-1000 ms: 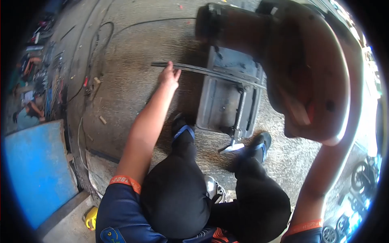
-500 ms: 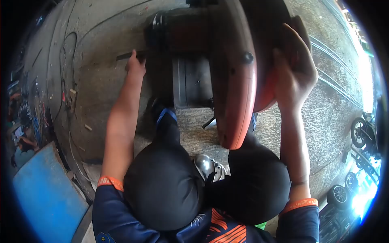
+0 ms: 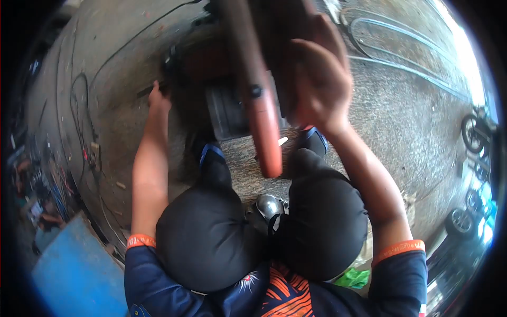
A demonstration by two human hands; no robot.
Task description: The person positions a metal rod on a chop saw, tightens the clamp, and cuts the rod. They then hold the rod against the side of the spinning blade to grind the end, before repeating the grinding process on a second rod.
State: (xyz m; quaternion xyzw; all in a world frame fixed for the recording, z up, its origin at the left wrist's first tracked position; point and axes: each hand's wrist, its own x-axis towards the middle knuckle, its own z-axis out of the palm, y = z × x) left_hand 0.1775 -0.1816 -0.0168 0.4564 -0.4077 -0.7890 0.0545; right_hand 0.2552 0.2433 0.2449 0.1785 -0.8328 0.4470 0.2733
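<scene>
1. Right grip: the right hand [image 3: 317, 84] is curled shut over the top of the cut-off saw [image 3: 261, 132], held high and close to the camera. The handle itself is lost under the fingers and motion blur.
2. Left grip: the left hand [image 3: 158, 100] rests on the metal bar [image 3: 143, 92] at full arm's reach, just left of the saw's dark motor housing. It is too small and shadowed to tell whether the fingers wrap the bar or press flat on it.
3. Where the bar lies: from the left hand it runs right, under the saw and over the saw base [image 3: 227, 113], which sits on the concrete floor [image 3: 401, 121]. The orange guard hides the point where blade and bar would meet.
4. Body: the person crouches with both knees wide. The left sandal [image 3: 211, 153] and right sandal [image 3: 314, 138] are planted just beside the near edge of the base.
5. Doing it well, as I judge it: press the bar firmly down and back so it cannot roll. Lower the saw in a slow, even arc instead of dropping it. Let the left hand sit well out along the bar, away from the guard.
6. Watch for: toes near the base, and the loose cables [image 3: 79, 105] on the floor to the left.
</scene>
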